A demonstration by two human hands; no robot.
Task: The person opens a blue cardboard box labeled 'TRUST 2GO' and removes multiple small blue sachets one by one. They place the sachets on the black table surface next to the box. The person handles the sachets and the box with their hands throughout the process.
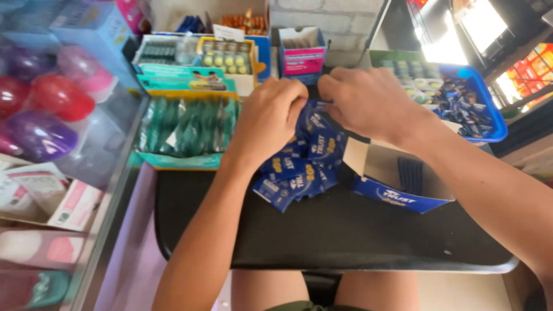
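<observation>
While gripped, blue sachet strip (302,164) hangs below left hand (269,118), right hand (363,101).

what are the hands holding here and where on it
Both the left hand and the right hand grip a strip of blue foil packets at its top end; the rest hangs onto the black tray.
</observation>
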